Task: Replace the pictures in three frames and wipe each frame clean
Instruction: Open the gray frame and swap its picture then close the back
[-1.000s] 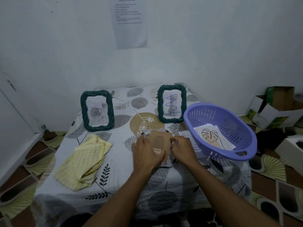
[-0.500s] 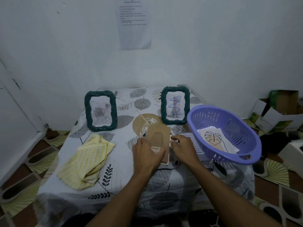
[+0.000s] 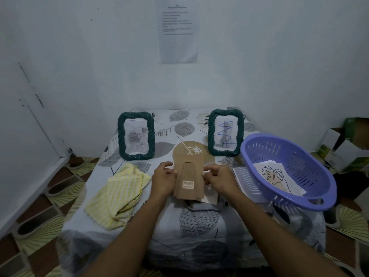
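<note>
Count: two green rope-rim frames stand upright at the back, left frame [image 3: 136,136] with a rose picture, right frame [image 3: 226,132] with a blue squiggle. One brown backing board [image 3: 188,178], easel leg and sticker facing up, is at centre front. One yellow cloth [image 3: 119,193], one purple basket [image 3: 287,170] holding a leaf picture [image 3: 274,174] on other sheets.

Left hand [image 3: 162,181] grips the board's left edge, fingers curled round it. Right hand [image 3: 219,179] pinches the right edge. A white sheet [image 3: 209,197] pokes out beneath.

The basket overhangs the right edge of the surface [image 3: 199,222], and the cloth lies near the left edge. Bare strip in front of the hands.

Versus 0.5 s ago: both hands have slid from on top of the board out to its side edges, and the board looks raised.
</note>
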The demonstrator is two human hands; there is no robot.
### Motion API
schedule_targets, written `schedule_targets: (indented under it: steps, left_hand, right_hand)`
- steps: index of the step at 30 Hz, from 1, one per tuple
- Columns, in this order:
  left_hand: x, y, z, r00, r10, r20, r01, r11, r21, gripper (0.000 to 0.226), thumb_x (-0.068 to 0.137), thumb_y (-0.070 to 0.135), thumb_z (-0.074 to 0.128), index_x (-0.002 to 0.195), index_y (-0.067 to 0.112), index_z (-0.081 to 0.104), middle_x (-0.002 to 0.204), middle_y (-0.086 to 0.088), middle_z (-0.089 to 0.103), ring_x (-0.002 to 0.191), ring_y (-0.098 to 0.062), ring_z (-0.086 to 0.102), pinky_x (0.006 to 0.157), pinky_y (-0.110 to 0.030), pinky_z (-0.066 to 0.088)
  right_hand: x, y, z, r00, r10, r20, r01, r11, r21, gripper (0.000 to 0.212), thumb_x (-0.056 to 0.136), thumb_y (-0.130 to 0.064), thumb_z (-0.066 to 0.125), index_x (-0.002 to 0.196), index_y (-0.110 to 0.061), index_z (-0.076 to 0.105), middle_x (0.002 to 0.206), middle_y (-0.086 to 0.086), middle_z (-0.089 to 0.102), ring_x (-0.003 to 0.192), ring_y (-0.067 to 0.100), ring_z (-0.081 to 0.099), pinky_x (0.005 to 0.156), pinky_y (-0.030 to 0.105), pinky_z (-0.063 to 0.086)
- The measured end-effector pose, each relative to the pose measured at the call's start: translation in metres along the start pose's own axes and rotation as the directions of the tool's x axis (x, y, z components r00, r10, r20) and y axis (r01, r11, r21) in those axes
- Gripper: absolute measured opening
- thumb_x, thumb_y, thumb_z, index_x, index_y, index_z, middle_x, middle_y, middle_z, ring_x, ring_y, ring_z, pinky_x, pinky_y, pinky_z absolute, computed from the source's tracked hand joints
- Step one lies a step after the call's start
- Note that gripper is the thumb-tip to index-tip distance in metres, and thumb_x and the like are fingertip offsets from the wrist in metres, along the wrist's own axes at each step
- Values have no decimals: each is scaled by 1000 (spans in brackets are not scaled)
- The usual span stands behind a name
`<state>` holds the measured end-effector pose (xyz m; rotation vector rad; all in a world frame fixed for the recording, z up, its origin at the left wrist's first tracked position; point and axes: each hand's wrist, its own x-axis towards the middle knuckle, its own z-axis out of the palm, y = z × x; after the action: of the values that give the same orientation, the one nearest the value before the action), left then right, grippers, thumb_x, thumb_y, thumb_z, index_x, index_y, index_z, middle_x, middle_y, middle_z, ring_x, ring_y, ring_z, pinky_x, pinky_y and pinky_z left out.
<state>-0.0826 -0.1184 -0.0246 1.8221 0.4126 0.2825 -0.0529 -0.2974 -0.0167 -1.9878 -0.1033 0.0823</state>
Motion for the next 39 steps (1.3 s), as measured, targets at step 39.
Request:
schedule_targets:
  steps: [39]
  left_hand:
    - [2,-38,-33,887,381,260,-455,629,631,40,91,34,51,120,9,62,130,-10,57,119,-27,51,103,-40,40]
  right_hand:
    - [-19,19,-2,961,-223,164,271,640,-719,31,95,-28,47,120,-14,58,133,3,51,127,21,41,99,37,28]
